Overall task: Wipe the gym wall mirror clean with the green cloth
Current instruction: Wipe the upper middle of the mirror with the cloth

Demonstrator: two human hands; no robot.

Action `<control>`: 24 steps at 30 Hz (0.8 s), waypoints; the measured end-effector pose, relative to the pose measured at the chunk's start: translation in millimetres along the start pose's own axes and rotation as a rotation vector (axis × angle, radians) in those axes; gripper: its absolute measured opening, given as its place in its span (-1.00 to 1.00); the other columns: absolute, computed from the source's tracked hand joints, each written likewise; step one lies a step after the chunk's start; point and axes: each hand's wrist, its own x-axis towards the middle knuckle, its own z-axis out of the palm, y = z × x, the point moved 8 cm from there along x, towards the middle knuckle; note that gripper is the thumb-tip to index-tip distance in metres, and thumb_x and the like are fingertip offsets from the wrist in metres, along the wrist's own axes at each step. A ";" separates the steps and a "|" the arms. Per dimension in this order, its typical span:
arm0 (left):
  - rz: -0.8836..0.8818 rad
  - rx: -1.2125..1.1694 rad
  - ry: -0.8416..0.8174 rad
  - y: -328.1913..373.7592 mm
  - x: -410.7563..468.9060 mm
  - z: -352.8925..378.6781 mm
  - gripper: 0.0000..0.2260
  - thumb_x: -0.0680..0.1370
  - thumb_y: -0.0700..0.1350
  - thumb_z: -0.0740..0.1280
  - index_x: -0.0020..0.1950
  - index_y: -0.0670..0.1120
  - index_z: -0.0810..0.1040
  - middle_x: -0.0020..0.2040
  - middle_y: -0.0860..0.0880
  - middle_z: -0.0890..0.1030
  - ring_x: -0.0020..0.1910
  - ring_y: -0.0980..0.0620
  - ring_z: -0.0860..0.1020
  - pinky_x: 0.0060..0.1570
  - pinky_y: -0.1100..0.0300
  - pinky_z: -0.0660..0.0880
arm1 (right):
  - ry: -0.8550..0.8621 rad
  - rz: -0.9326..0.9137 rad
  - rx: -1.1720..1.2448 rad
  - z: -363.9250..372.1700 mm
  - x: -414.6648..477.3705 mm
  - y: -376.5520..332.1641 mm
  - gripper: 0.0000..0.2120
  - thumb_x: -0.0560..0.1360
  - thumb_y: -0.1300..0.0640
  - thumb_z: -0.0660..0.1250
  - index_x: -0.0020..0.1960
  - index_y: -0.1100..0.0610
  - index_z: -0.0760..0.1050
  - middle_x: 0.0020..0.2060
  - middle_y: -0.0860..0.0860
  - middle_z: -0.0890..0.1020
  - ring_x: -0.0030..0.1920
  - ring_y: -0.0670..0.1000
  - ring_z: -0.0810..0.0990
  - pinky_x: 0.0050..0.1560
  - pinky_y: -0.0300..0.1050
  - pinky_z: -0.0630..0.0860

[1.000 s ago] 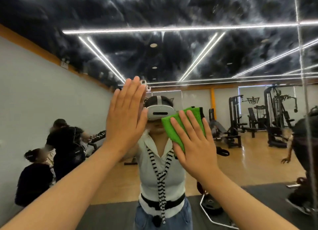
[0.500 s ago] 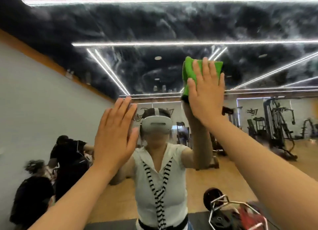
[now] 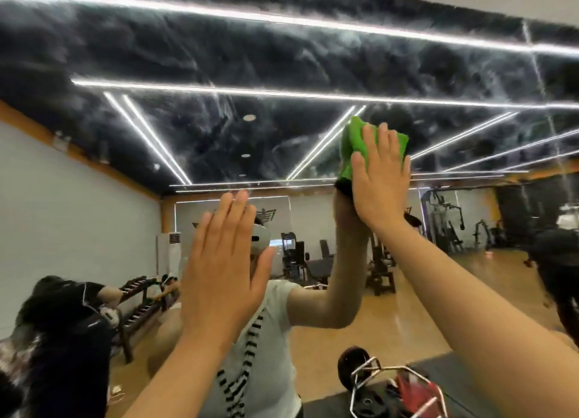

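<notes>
Both forearms rise from the near edge toward the glass. The left hand (image 3: 224, 261) is flat at centre left, fingers straight and close together, palm facing the mirror (image 3: 188, 51), holding nothing. Higher and to the right, the right hand (image 3: 380, 182) is flat with straight fingers, pressing the green cloth (image 3: 354, 145) onto the mirror, cloth showing above and left of the fingertips. Beyond, the glass reflects a dumbbell rack (image 3: 141, 301) at left and gym machines (image 3: 445, 217) at far right.
</notes>
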 end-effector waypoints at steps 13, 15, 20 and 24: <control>-0.006 -0.006 0.029 0.7 0.4 -0.6 -0.43 0.64 0.10 0.07 0.59 -0.14 0.16 0.60 -0.11 0.19 0.60 -0.04 0.07 0.54 -0.02 -0.02 | -0.110 -0.520 -0.028 3.5 -13.9 -18.2 -0.50 0.66 -0.11 -0.07 0.59 -0.09 0.05 0.60 -0.03 0.10 0.60 -0.09 -0.09 0.57 -0.08 -0.27; -0.009 -0.011 0.039 1.6 1.2 -2.6 -0.43 0.63 0.10 0.08 0.58 -0.15 0.18 0.59 -0.12 0.21 0.59 -0.04 0.08 0.55 0.01 -0.05 | -0.051 -0.245 0.033 5.7 -3.5 -24.9 -0.46 0.65 -0.14 -0.14 0.60 -0.09 0.00 0.62 -0.03 0.03 0.60 -0.08 -0.15 0.57 0.00 -0.27; -0.005 -0.037 0.052 2.3 1.0 -6.1 -0.46 0.62 0.02 0.10 0.57 -0.19 0.23 0.58 -0.14 0.23 0.59 -0.06 0.11 0.57 0.04 -0.07 | -0.059 -0.489 -0.017 30.6 -43.2 -111.3 -0.47 0.66 -0.13 -0.15 0.61 -0.06 0.07 0.62 0.06 0.06 0.62 0.07 -0.06 0.58 0.15 -0.19; 0.000 -0.031 0.049 2.5 0.6 -7.0 -0.48 0.63 -0.01 0.08 0.56 -0.18 0.23 0.58 -0.14 0.24 0.59 -0.07 0.12 0.57 0.01 -0.03 | -0.119 -0.826 -0.102 25.9 -62.5 -75.3 -0.48 0.67 -0.14 -0.03 0.59 -0.04 0.15 0.60 0.06 0.16 0.61 0.07 0.05 0.58 0.15 -0.08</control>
